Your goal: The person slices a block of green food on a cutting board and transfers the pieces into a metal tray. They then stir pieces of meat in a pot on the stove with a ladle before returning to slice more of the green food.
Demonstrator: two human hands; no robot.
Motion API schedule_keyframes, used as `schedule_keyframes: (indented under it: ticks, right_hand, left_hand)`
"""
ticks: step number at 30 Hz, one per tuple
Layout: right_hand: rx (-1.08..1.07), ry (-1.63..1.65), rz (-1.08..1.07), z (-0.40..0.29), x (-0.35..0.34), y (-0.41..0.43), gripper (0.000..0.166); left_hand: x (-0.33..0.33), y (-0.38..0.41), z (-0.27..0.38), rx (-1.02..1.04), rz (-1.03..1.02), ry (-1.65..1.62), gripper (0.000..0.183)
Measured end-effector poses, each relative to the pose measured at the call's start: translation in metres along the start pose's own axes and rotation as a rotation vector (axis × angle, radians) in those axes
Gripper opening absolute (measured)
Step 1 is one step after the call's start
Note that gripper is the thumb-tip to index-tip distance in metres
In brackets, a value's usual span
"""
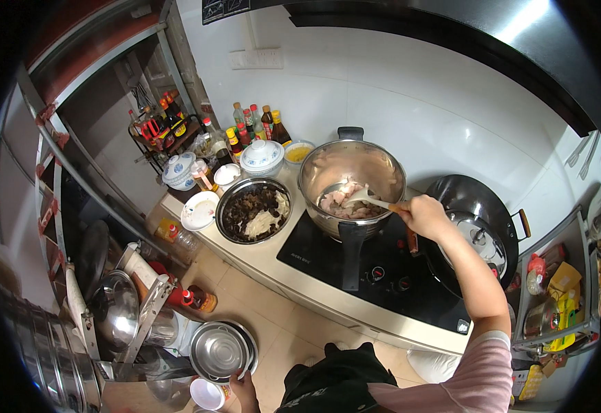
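My right hand (pixel 428 217) grips the handle of a pale cooking spoon or spatula (pixel 376 201). Its head rests among pale pink pieces of meat (pixel 342 202) in a deep stainless-steel pot (pixel 308 181) with black handles. That pot stands on a black built-in cooktop (pixel 305 248). Low at the bottom edge, my left hand (pixel 245 395) is at the near rim of a stainless-steel bowl (pixel 220 351). Whether its fingers grip the rim cannot be told, as they are partly hidden.
Left of the pot is a metal basin (pixel 219 219) of dark pieces and pale strips. A white plate (pixel 200 211), lidded bowls (pixel 261 155) and several sauce bottles (pixel 278 129) crowd the counter. A wok (pixel 452 191) holds a metal lid (pixel 473 240) at right. An oil bottle (pixel 208 301) stands low left.
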State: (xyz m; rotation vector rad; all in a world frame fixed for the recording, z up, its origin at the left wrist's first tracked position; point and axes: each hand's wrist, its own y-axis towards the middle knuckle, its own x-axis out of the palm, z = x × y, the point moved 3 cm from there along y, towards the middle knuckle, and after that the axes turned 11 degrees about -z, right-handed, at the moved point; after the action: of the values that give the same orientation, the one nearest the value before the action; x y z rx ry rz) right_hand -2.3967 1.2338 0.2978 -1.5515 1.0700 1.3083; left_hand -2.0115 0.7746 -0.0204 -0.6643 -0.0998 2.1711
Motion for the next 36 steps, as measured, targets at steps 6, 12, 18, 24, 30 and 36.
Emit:
schedule_keyframes:
  ticks: [6,12,18,24,30,36]
  right_hand:
    - [0.109,0.050,0.039,-0.004,0.024,0.038,0.024]
    - [0.216,0.028,-0.077,0.003,-0.018,0.041,0.027]
    - [0.063,-0.053,-0.195,0.008,-0.023,0.028,0.019]
    - [0.153,0.061,-0.045,0.000,0.023,0.061,0.026]
    - [0.200,0.324,0.017,0.000,-0.004,0.090,0.029]
    - [0.235,0.374,-0.010,0.019,-0.006,0.105,0.029]
  left_hand:
    - [-0.003,0.004,-0.015,0.031,0.027,-0.119,0.027]
    - [-0.003,-0.005,-0.009,0.001,0.012,-0.071,0.027]
    - [-0.005,-0.005,-0.037,-0.030,0.021,-0.180,0.029]
    - [-0.011,-0.001,-0.044,-0.037,0.001,-0.186,0.030]
    - [-0.023,0.005,-0.068,-0.058,0.033,-0.285,0.024]
    - [-0.007,-0.006,-0.077,-0.152,-0.013,-0.333,0.023]
